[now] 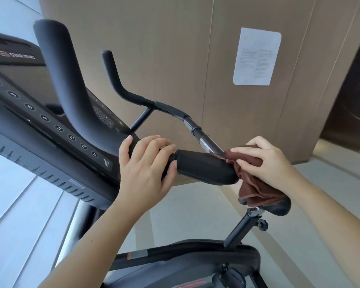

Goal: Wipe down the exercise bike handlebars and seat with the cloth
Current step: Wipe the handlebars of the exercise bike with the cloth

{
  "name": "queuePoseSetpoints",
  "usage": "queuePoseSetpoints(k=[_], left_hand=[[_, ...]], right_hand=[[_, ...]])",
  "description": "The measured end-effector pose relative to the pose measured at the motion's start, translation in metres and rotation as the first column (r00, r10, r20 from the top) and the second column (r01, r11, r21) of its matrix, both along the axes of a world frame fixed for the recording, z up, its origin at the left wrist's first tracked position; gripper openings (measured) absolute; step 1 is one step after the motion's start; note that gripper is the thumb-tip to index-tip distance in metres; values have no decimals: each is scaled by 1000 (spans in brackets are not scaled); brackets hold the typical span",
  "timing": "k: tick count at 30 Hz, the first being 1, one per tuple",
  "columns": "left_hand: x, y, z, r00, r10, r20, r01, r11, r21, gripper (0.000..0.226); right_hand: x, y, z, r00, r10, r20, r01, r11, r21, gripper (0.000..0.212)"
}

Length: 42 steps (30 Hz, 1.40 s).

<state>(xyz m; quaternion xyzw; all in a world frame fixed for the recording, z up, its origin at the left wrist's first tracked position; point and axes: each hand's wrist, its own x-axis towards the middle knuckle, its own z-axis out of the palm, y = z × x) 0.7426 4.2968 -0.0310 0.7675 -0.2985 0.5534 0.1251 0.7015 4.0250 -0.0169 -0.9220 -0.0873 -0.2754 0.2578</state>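
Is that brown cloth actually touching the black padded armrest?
Touching. The head view shows the right hand holding the brown cloth bunched against the black padded armrest at its end, with no gap.

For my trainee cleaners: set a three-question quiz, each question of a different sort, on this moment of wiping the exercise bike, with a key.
1. Fill in: the left hand grips the bike's black foam ____.
2. Choose: the right hand presses the brown terry cloth against (A) the console's numbered buttons, (B) the end of the black padded elbow rest, (C) the white paper notice.
3. True or false: the left hand holds the cloth.
Key: 1 handlebar; 2 B; 3 false.
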Motion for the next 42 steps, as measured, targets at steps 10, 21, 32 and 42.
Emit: queuePoseSetpoints(k=[10,21,32,42], left_hand=[[-3,-6,-3,995,88,-56,-89,996,-22,36],[-15,0,3,980,59,-190,-49,997,56,33],[-18,-5,4,977,85,-194,-84,996,14,38],[-15,-6,1,979,47,-201,-51,999,-14,35]], right_hand=[[21,67,34,918,391,56,-391,920,-12,32],[25,18,6,846,533,-7,-533,844,-54,39],[36,83,45,798,601,27,-601,799,-29,38],[32,-11,13,835,543,-94,-546,837,-17,49]])
